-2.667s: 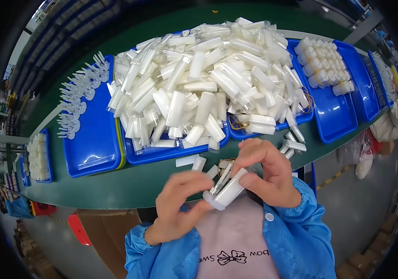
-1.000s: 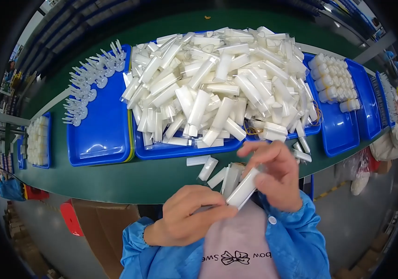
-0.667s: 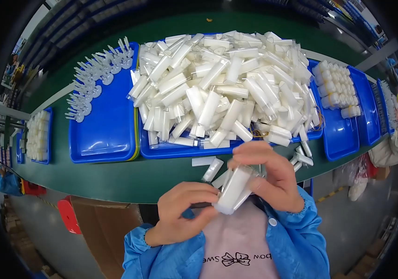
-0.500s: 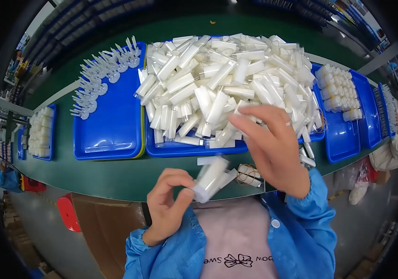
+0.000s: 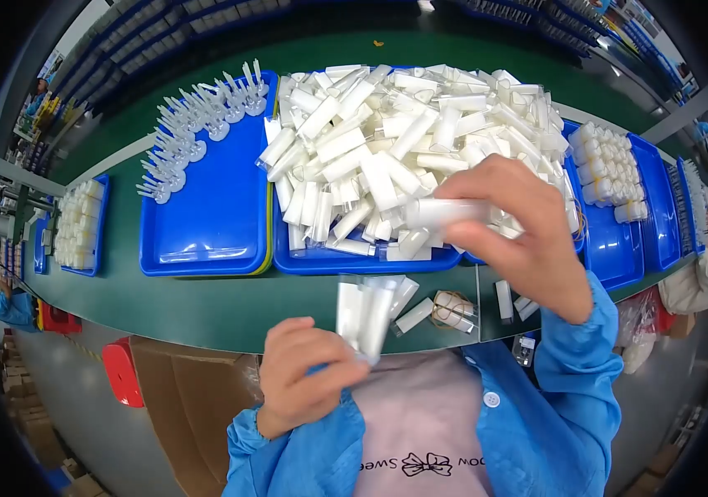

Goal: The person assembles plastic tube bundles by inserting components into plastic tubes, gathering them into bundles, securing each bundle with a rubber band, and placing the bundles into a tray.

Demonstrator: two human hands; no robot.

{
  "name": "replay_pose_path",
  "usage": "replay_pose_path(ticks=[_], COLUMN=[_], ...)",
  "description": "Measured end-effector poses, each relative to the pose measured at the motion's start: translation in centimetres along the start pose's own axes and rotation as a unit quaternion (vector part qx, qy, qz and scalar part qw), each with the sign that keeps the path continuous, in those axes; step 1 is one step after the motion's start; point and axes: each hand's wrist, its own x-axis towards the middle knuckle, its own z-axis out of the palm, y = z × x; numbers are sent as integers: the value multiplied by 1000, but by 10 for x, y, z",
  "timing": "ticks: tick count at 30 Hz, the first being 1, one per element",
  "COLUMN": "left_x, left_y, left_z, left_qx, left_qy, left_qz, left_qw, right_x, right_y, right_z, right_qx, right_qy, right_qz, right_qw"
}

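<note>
My left hand is closed at the near table edge on a clear plastic holder with upright white tubes fanning out of it; motion blurs its lower end. My right hand pinches a single white tube with a clear end, held level over the front of a big heap of similar tubes. The heap overflows a blue tray. Between my hands, on the green table, lie a loose tube and a small bundle of tubes with a rubber band.
Left of the heap, a blue tray carries rows of clear holders with upright white stems. To the right, another blue tray holds white banded bundles. A cardboard box and red stool stand below the table's left side.
My right hand has gone from open fingers above the heap's edge to pinching a white tube. My left hand has turned the holder more upright. The view has shifted slightly.
</note>
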Motion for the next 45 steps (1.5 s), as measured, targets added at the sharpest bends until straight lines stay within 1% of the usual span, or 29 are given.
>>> replay_pose_path(ticks=[1,2,3,4,6,8,11,14,18,20,21,23,24,26,27,29,31,32,34,36,37,38,39,40,41,42,43,44,45], left_x=[3,5,6,8,12,15,17,19,21,22,22,23,23,22,22,21,18,16,10,5,9,11,13,14,12,12,13,15,33], left_y=[3,5,8,10,13,17,20,22,23,25,26,27,27,26,25,26,27,27,22,15,19,21,23,24,22,18,14,11,24], left_z=[-1,-2,1,3,7,6,9,11,13,15,15,15,15,16,16,18,20,21,27,37,35,36,38,40,45,48,50,52,49], left_qx=[3,5,16,12,16,17,19,15,4,2,0,-4,-11,-17,-22,-19,-15,-23,-33,-76,-57,-58,-234,-392,-509,-510,-542,-569,-627], left_qy=[-48,-96,-102,-103,-96,-106,-110,-109,-124,-127,-130,-137,-142,-145,-148,-141,-134,-111,-89,19,-23,-25,-119,-204,-250,-251,-329,-403,-344], left_qz=[39,79,95,96,134,136,143,153,155,156,154,160,164,163,163,156,152,157,164,92,51,50,-138,-317,-386,-387,-392,-393,-480], left_qw=[998,992,990,990,986,985,983,982,980,979,979,978,976,976,975,977,979,981,982,993,997,997,955,839,728,726,667,599,509], right_x=[-1,-4,-5,-7,-8,-14,-17,-19,-21,-24,-24,-26,-26,-26,-27,-31,-39,-41,-41,-43,-44,-46,-47,-49,-51,-52,-50,-46,-43], right_y=[-3,-4,2,1,-1,3,6,7,7,12,14,17,17,16,14,6,-5,-8,-11,-16,-17,-18,-20,-24,-29,-32,-34,-35,-33], right_z=[-12,-19,-21,-21,-19,-10,-2,2,1,5,6,8,8,7,10,17,26,29,25,20,18,16,15,15,17,17,12,5,1], right_qx=[117,230,255,254,335,335,380,353,340,317,317,364,364,377,379,352,338,323,334,273,273,219,164,165,123,80,82,147,210], right_qy=[-44,-87,-107,-105,-124,-116,-144,-168,-188,-174,-171,-196,-195,-261,-261,-208,-194,-179,-190,-192,-192,-187,-181,-182,-195,-208,-209,-182,-154], right_qz=[57,115,92,95,181,175,197,173,179,126,123,128,129,151,152,105,92,80,91,93,94,65,36,38,-5,-48,-45,-9,28], right_qw=[991,962,957,957,916,919,892,904,904,924,925,902,902,876,875,907,916,926,919,938,938,955,969,969,973,974,973,972,965])
